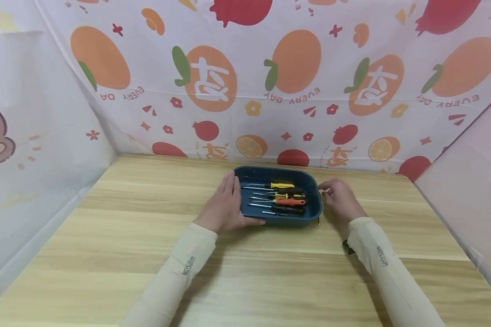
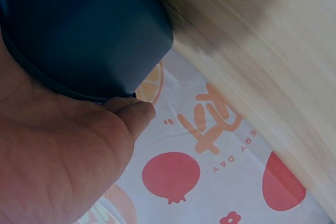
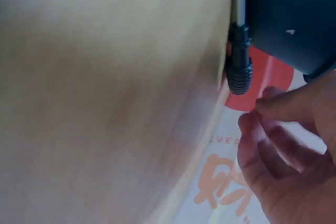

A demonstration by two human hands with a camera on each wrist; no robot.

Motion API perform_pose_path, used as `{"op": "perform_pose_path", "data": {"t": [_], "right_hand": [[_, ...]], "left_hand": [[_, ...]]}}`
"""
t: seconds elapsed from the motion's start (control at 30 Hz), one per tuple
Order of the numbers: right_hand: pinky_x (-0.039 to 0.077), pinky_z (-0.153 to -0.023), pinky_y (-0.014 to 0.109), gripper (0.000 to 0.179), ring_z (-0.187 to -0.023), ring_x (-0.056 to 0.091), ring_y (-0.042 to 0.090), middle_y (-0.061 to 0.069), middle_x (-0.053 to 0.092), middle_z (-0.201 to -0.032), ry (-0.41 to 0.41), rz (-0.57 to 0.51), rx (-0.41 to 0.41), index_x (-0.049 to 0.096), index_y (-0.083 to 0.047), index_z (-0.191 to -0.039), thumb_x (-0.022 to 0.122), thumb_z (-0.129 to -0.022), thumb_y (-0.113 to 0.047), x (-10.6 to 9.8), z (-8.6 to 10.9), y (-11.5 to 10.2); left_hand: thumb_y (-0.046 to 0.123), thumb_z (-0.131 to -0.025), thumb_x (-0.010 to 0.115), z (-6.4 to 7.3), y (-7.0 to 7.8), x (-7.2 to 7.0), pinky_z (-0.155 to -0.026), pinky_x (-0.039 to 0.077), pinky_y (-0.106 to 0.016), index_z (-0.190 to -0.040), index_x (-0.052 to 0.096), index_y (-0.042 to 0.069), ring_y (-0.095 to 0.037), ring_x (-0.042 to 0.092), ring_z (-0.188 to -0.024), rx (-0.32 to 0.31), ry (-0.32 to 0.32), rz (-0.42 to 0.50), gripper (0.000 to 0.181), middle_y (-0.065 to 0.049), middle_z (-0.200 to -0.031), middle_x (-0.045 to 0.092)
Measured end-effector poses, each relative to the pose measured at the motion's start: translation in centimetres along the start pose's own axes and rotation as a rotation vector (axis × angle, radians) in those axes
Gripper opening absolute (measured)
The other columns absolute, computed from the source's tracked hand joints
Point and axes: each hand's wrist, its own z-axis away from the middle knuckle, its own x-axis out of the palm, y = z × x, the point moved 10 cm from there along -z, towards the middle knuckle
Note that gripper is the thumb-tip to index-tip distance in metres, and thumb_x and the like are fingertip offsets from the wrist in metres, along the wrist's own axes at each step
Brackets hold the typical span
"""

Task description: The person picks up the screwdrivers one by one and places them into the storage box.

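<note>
A dark blue plastic box (image 1: 278, 222) stands on the table, with several screwdrivers (image 1: 290, 202) lying in it, their handles yellow, black and orange. My left hand (image 1: 225, 206) grips the box's left end, thumb along the front wall. In the left wrist view, fingers reach the box's rim. Outside the right end lies another screwdriver with a ribbed black handle (image 3: 240, 72), close to the wall. My right hand (image 1: 341, 200) is beside that end. Its thumb and fingertips (image 3: 257, 109) come together just past the handle's end, apart from it, with nothing visible between them.
The wooden table (image 1: 270, 281) runs back to a fruit-printed cloth (image 1: 249, 122), close behind the box. White cloth also hangs at the left and right sides. A small black device (image 1: 348, 247) sits under the right wrist.
</note>
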Motion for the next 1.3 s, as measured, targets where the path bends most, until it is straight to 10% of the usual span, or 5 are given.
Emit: {"op": "perform_pose_path", "data": {"t": [0.6,1.3], "right_hand": [[0.056,-0.088,0.052,0.027,-0.098,0.064,0.036,0.023,0.065,-0.110,-0.120,0.126,-0.213,0.077,0.003,-0.089,0.063,-0.074,0.020,1.8,0.2,-1.6],[0.055,-0.091,0.052,0.030,-0.099,0.065,0.035,0.018,0.068,-0.105,-0.063,0.141,-0.155,0.074,0.003,-0.096,0.057,-0.078,0.022,0.3,1.1,0.1]], "left_hand": [[0.087,-0.070,0.063,0.0,0.0,0.1,-0.121,0.026,-0.045,-0.157,0.019,-0.008,-0.040,0.015,-0.152,-0.004,-0.009,0.016,0.137,-0.025,-0.166,0.011],[0.087,-0.070,0.064,0.1,0.0,-0.2,-0.120,0.027,-0.046,-0.157,0.018,-0.008,-0.041,0.016,-0.152,-0.001,-0.004,0.030,0.137,-0.026,-0.166,0.012]]}}
